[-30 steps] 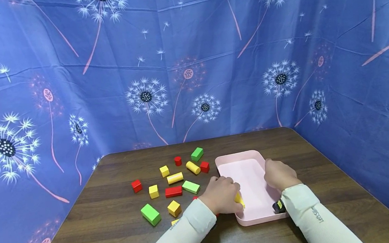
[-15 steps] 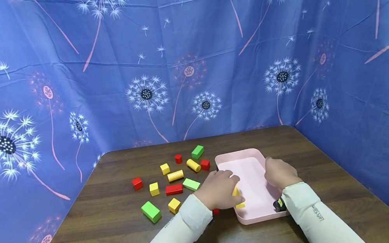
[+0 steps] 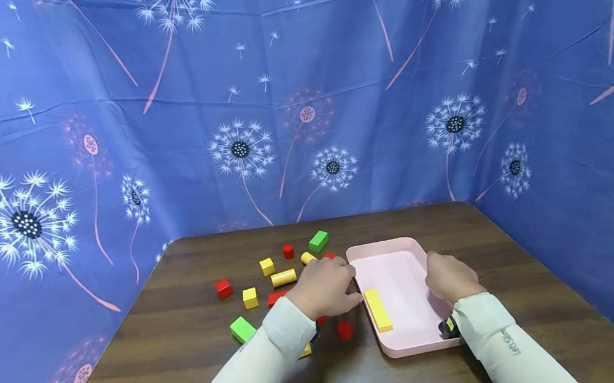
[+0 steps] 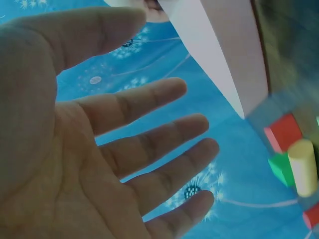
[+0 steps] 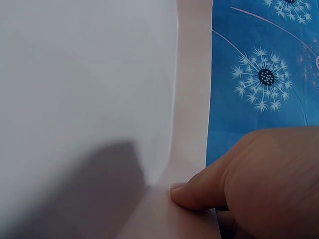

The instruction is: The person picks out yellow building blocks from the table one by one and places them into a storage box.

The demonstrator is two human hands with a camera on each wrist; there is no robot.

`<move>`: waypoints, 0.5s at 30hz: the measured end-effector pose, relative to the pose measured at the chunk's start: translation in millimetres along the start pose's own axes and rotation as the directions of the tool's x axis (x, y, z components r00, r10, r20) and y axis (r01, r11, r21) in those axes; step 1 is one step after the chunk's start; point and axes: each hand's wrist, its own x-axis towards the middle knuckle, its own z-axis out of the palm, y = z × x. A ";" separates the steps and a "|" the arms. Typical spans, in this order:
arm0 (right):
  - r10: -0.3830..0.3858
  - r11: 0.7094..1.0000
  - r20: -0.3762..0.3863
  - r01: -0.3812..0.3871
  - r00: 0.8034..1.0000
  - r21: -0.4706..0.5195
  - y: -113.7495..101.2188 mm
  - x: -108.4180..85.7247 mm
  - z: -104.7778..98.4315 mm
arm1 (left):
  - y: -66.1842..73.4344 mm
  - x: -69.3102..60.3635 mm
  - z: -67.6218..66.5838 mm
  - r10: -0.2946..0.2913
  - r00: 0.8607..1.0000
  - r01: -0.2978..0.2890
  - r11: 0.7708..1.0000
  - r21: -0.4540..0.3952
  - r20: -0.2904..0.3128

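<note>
A long yellow block (image 3: pixel 378 310) lies inside the pink tray (image 3: pixel 403 350), along its left wall. Just left of the tray, my left hand (image 3: pixel 324 288) hovers over the table with nothing in it; the left wrist view shows its fingers (image 4: pixel 149 144) spread and straight. My right hand (image 3: pixel 451 276) grips the tray's right rim. In the right wrist view, the right thumb (image 5: pixel 197 191) presses on the inner side of the tray wall (image 5: pixel 193 84), while the other fingers are mostly hidden behind it.
Left of the tray lie several loose blocks, among them a red cylinder (image 3: pixel 345 330), a yellow cylinder (image 3: pixel 284 278), a green block (image 3: pixel 319 241), a red cube (image 3: pixel 224 289) and a yellow cube (image 3: pixel 250 298). Some are partly hidden by the left arm. A blue dandelion cloth (image 3: pixel 292 156) hangs behind the table.
My left hand has let go of the long yellow block inside the tray and moved left, out over the loose blocks. The right hand stays on the rim.
</note>
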 end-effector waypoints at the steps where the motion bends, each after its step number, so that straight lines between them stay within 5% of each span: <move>1: -0.002 1.000 -0.004 0.002 1.000 0.002 0.5 -0.6 -0.5 | -2.7 -1.2 -1.6 0.001 1.000 -0.001 1.000 0.016 0.000; 15: -0.044 0.999 -0.017 0.044 0.999 0.027 5.1 -3.5 -1.7 | -20.8 -30.6 -13.4 -0.002 1.000 0.002 0.999 0.040 0.007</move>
